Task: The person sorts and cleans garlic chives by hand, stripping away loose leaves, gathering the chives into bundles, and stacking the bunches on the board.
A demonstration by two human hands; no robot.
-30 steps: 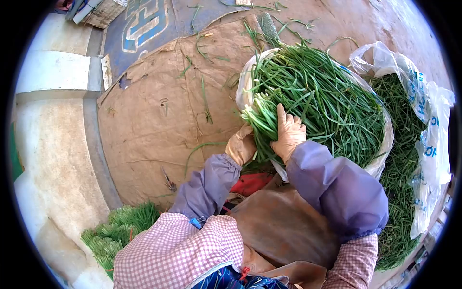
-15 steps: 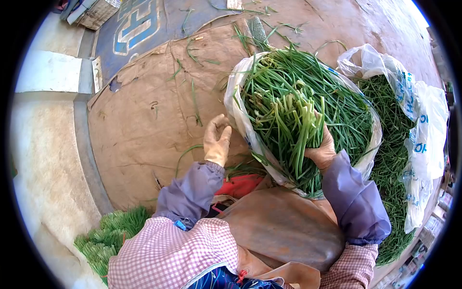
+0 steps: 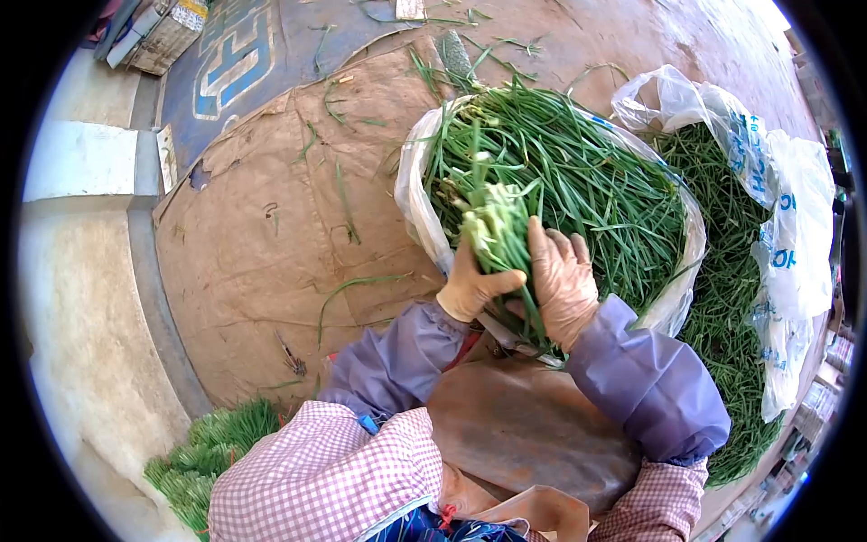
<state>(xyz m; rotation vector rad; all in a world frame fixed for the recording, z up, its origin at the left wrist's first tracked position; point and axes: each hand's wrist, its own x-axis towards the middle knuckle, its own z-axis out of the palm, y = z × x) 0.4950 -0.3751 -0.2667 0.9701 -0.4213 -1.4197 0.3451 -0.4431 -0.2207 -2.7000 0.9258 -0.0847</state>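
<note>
A bunch of chives (image 3: 497,221) with pale cut ends pointing up stands between my hands. My left hand (image 3: 471,287), in a thin glove, closes around its left side with the thumb across the front. Against its right side lies my right hand (image 3: 564,285), also gloved, fingers stretched out and pointing up. The lower part of the bunch is partly hidden by the hands. Just behind is a white plastic sack (image 3: 415,181) heaped with loose long green chives (image 3: 596,181). Some stems in the bunch are blurred.
A second open plastic bag (image 3: 795,226) of greens (image 3: 722,316) stands at right. Stacked green bundles (image 3: 203,456) lie at lower left. Stray stalks are scattered over the brown ground sheet (image 3: 244,271). A brown apron (image 3: 533,425) covers my lap; a box (image 3: 167,36) sits at upper left.
The bunch has moved left and towards me. My left hand has come right and closed on it. My right hand has shifted from gripping it to lying along its right side.
</note>
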